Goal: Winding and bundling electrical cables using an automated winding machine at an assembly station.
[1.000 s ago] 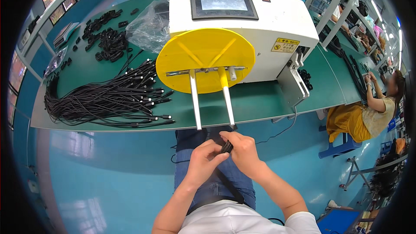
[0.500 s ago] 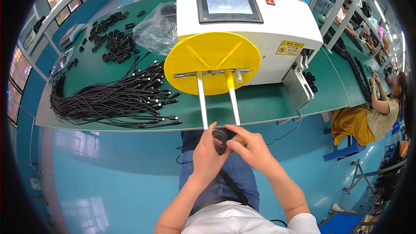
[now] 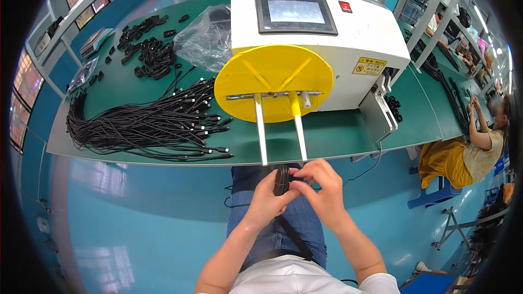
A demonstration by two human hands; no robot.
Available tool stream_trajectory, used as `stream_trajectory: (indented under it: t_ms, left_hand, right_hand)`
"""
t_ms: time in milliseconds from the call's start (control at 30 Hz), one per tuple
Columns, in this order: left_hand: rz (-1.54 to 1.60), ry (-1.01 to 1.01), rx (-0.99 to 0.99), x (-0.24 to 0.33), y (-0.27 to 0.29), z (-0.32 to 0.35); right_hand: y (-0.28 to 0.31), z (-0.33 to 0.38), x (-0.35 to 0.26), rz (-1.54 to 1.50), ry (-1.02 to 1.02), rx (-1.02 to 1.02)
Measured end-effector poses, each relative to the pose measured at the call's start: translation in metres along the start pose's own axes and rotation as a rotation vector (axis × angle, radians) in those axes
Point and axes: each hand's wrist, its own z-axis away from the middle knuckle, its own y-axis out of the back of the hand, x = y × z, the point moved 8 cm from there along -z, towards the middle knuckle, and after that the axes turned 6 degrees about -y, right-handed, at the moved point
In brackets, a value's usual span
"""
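Note:
A coiled black cable [image 3: 281,180] stands on edge in my left hand [image 3: 265,198], whose fingers are closed round its near side. My right hand [image 3: 325,188] pinches at the right side of the coil, with thumb and forefinger close together; what lies between those fingertips is too small to make out. Both hands are over my lap, just in front of the table edge. Beyond them, two metal prongs [image 3: 261,130] stick out from the yellow disc [image 3: 272,73] of a white machine [image 3: 348,43].
On the green table [image 3: 131,16] a bundle of straight black cables [image 3: 136,125] lies left of the machine. Behind it are a pile of small coiled cables [image 3: 152,57] and a clear plastic bag [image 3: 204,38]. Another person [image 3: 485,136] sits at the far right.
The coil has turned from showing its round face to standing edge-on. My right hand has shifted slightly and now pinches against the coil's side. The whole view has shifted a little.

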Motion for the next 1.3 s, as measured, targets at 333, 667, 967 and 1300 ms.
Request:
stream_trajectory:
  t_ms: [333, 667, 967, 1300]
  left_hand:
    - [-0.143, -0.033, 0.078, 0.005, 0.005, 0.0]
    - [-0.3, -0.092, 0.08, 0.008, 0.008, 0.005]
    - [0.22, 0.151, -0.1, -0.01, -0.001, 0.008]
    - [0.81, 0.109, -0.33, -0.018, -0.007, 0.01]
  right_hand:
    - [-0.017, 0.024, -0.031, 0.475, 0.615, 0.132]
    - [-0.022, 0.015, -0.023, 0.371, 0.642, -0.036]
    - [-0.023, 0.007, -0.017, 0.494, 0.45, -0.27]
    - [0.0, -0.001, 0.005, -0.084, -0.039, -0.197]
